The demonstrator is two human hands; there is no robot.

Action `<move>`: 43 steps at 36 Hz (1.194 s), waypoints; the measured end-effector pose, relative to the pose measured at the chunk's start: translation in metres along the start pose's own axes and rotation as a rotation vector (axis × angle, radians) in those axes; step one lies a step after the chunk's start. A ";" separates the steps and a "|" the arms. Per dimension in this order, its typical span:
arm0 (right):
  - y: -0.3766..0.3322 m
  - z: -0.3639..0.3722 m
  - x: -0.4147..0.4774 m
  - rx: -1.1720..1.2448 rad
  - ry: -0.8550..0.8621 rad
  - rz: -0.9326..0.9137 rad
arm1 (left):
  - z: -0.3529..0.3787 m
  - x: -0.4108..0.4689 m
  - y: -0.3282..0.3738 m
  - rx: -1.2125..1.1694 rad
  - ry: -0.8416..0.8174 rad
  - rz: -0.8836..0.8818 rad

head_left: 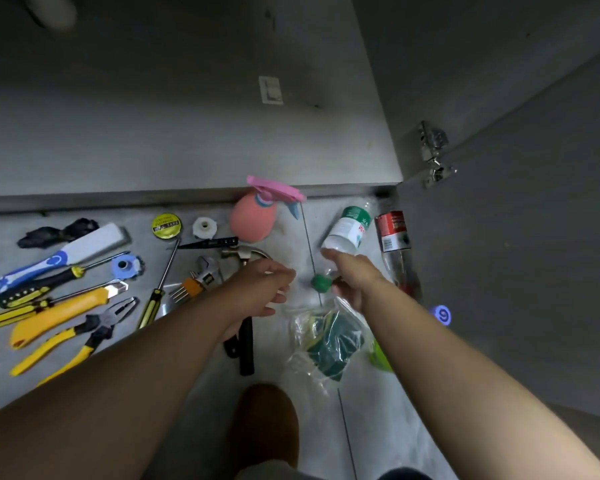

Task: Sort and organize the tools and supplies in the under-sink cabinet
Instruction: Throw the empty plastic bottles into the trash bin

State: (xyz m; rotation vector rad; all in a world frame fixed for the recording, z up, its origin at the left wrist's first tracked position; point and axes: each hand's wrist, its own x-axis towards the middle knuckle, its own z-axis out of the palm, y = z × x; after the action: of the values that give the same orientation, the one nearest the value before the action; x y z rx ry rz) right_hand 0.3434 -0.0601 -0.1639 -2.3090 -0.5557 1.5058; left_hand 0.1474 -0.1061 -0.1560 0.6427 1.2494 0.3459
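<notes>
Tools and supplies lie on the grey floor in front of the open cabinet [187,140]. My right hand [355,280] is closed around a small object with a round green cap [321,284]; the rest of that object is hidden by my fingers. Just below it lies a clear plastic bag of green and yellow sponges [329,337]. A white bottle with a green label [349,230] lies right beyond my right hand. My left hand [265,287] hovers with fingers apart, holding nothing, over a hammer [246,327] with a black handle.
A pink spray bottle [257,216] stands by the cabinet edge, and a clear bottle with a red label [395,247] lies at the right. Left lie pliers [84,334], a yellow utility knife [59,313], screwdrivers [160,282], an adjustable wrench [207,270] and a tape roll [167,225]. The open door [516,254] stands right.
</notes>
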 end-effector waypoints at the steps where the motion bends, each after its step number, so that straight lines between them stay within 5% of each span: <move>1: 0.003 0.003 -0.013 0.058 -0.079 0.028 | 0.001 -0.001 0.002 -0.011 -0.010 -0.019; 7: 0.028 0.002 -0.078 -0.035 -0.502 0.043 | 0.010 -0.014 0.011 -0.114 -0.131 -0.065; 11: 0.024 -0.009 -0.082 -0.185 -0.621 0.067 | 0.016 -0.014 0.006 -0.157 -0.097 -0.026; 14: 0.009 -0.020 -0.062 -0.261 -0.480 0.009 | 0.015 -0.010 -0.002 -0.170 -0.080 -0.033; 17: -0.002 -0.023 -0.025 -0.210 -0.106 -0.151 | 0.010 -0.005 -0.011 -0.167 -0.055 -0.057; 20: -0.007 -0.024 0.015 -0.428 0.239 -0.260 | 0.005 0.002 -0.019 -0.184 -0.039 -0.090; 26: -0.004 -0.029 0.074 -0.778 0.575 -0.111 | -0.002 0.011 -0.027 -0.239 -0.041 -0.114; 34: -0.008 -0.036 0.108 -0.711 0.643 0.010 | 0.002 0.019 -0.038 -0.239 -0.044 -0.104; 39: 0.007 -0.023 0.100 -0.897 0.731 -0.105 | 0.010 0.019 -0.032 -0.233 -0.054 -0.111; 43: 0.020 -0.010 0.095 -0.925 0.641 -0.196 | 0.016 0.017 -0.027 -0.236 -0.057 -0.113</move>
State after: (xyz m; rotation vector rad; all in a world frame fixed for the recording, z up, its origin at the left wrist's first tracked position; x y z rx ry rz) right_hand 0.3902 -0.0318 -0.2445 -3.0254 -1.4209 0.3311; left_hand 0.1647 -0.1211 -0.1826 0.3763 1.1638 0.3718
